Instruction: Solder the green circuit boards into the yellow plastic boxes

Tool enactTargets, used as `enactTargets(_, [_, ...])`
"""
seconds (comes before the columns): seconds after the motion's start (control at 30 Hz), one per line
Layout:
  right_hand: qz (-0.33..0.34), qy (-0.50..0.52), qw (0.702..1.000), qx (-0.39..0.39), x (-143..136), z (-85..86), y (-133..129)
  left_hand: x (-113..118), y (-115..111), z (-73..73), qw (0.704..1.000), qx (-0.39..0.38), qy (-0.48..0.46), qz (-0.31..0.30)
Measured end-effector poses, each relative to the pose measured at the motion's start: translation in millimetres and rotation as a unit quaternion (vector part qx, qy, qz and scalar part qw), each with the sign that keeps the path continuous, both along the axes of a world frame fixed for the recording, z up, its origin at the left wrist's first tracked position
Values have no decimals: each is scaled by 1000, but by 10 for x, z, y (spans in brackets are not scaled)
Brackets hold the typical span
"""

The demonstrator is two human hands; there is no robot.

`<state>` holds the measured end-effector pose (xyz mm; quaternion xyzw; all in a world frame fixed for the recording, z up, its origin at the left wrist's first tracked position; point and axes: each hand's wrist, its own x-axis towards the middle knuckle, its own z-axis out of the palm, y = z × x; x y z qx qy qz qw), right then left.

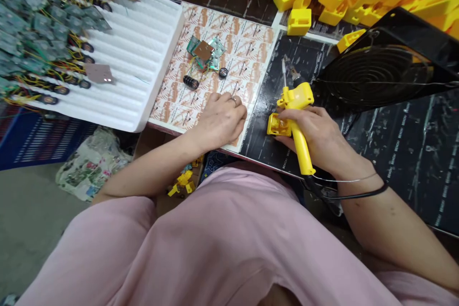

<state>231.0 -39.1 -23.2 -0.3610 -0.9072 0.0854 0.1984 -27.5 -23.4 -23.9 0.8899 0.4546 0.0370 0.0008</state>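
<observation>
My right hand (317,136) is closed around a yellow soldering iron (300,146), its metal tip pointing away from me over the black bench surface. A small open yellow plastic housing (278,125) sits at the thumb and fingertips of that hand; I cannot tell whether they grip it. On the patterned mat (175,105) rests my left hand (224,117), fingers curled under and hidden. Just beyond it lie green circuit boards (216,52) with a brown square (203,51), wires, a black ribbed cylinder (191,82) and a small round black part (223,73).
At left, a white ribbed foam tray (125,57) carries many wired circuit boards (32,33). Yellow housings (299,21) are heaped along the back. A black fan (380,71) stands at right. Below the tray are a blue crate (46,138) and a floral bag (95,162).
</observation>
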Motion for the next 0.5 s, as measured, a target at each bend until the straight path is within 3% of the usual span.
enactTargets(0.13, [-34,25,998,43,-72,-23,-182,-85,-51,-36,995,3,-88,-43])
enactTargets(0.27, [-91,74,991,59,-127,-51,-320,-81,-65,-16,978,-74,-188,-54])
enactTargets(0.4, [-121,84,987,59,-171,-85,-357,14,-44,40,963,-150,-217,-57])
enactTargets(0.5, [-123,140,981,62,-139,9,-413,91,-36,64,963,-157,-207,-75])
